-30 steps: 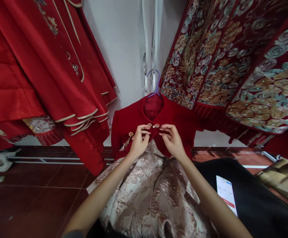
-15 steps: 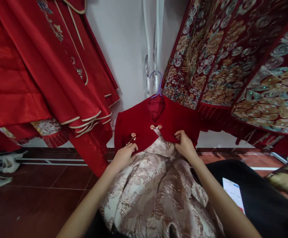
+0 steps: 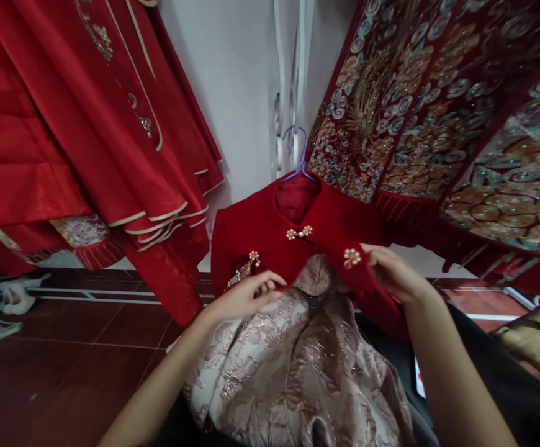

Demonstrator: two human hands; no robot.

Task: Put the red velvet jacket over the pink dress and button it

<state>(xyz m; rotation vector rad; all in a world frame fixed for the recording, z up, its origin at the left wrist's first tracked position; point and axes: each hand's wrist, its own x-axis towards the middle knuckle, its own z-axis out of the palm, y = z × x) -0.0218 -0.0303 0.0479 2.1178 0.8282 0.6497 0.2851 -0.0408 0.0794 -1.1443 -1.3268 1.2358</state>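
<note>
A short red jacket (image 3: 256, 217) hangs on a purple hanger (image 3: 303, 152), over a pale gold brocade dress (image 3: 270, 366). A beaded flower clasp (image 3: 299, 233) joins its collar, and a beaded brooch (image 3: 246, 267) sits on its left side. My left hand (image 3: 244, 298) pinches the jacket's lower front edge near the middle. On the other side my right hand (image 3: 395, 273) grips the jacket's cloth beside a pearl flower ornament (image 3: 352, 258). Its fingertips are partly hidden by the fabric. The jacket's front gapes a little below the clasp, showing the dress bodice.
Red satin garments (image 3: 88, 124) hang at the left, and sequined embroidered garments (image 3: 419, 124) at the right. A white metal stand (image 3: 282, 68) holds the hanger. A phone (image 3: 419, 377) lies on black cloth, mostly behind my right forearm. White shoes (image 3: 18, 295) lie on the tiled floor.
My right hand has moved right and outward with the jacket's cloth, bringing the pearl ornament into sight. My left hand has shifted toward the middle along the hem. The forearm now covers most of the phone.
</note>
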